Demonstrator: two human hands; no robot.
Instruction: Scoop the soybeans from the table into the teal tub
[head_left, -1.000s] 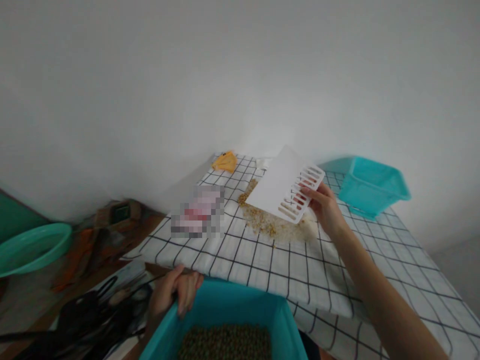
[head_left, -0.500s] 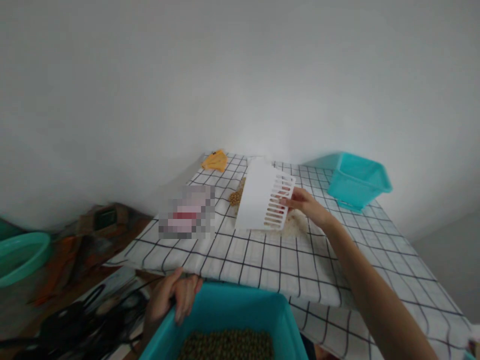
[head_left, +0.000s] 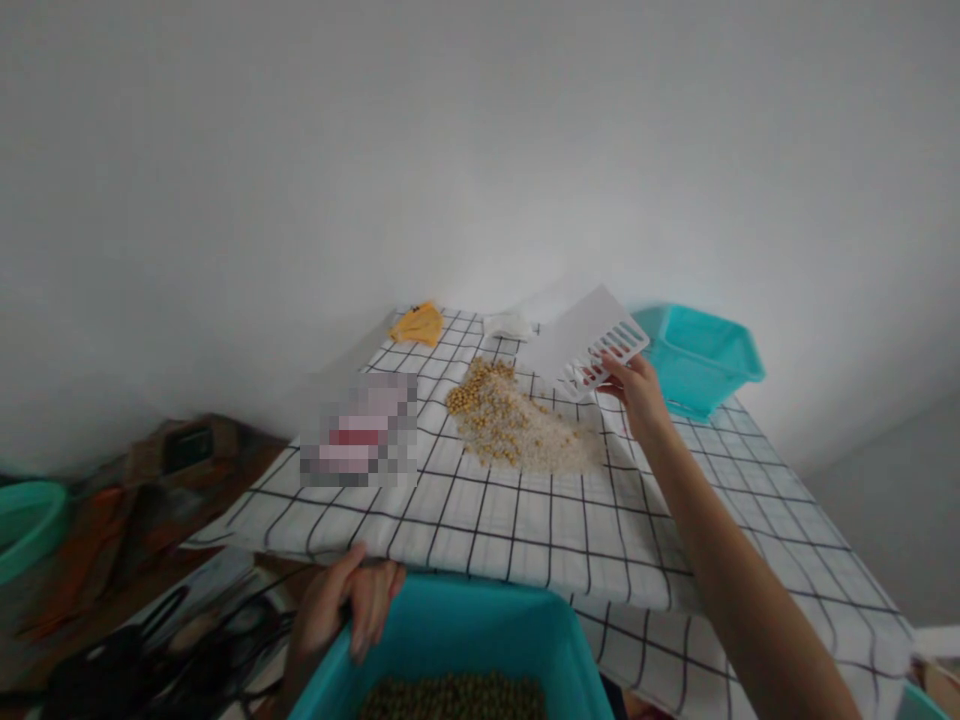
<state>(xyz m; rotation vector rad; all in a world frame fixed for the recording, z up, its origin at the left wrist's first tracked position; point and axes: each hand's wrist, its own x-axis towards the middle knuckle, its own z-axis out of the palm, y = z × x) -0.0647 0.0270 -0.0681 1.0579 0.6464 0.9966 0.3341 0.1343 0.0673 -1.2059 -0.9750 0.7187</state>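
My right hand [head_left: 634,390] pinches a white slotted plastic board [head_left: 589,340] by its slotted edge, holding it tilted above the back of the table. Left of and below the board lies a spread pile of yellow soybeans [head_left: 480,390] mixed with pale grains [head_left: 551,440] on the checked cloth. My left hand [head_left: 356,600] is closed over the left rim of a turquoise basin [head_left: 480,600] at the table's front edge. Dark green beans [head_left: 457,698] cover the bottom of that basin.
A second turquoise basin [head_left: 701,350] stands at the back right of the checked tablecloth [head_left: 465,520]. A yellow cloth-like item [head_left: 418,324], a white packet [head_left: 508,325] and a blurred-out pink item [head_left: 360,430] lie on the table. Black cables and a green basin [head_left: 30,525] are at left.
My right hand has moved the white board up and to the right, tilting it, so the soybean and grain pile now shows. My left hand stays on the basin rim.
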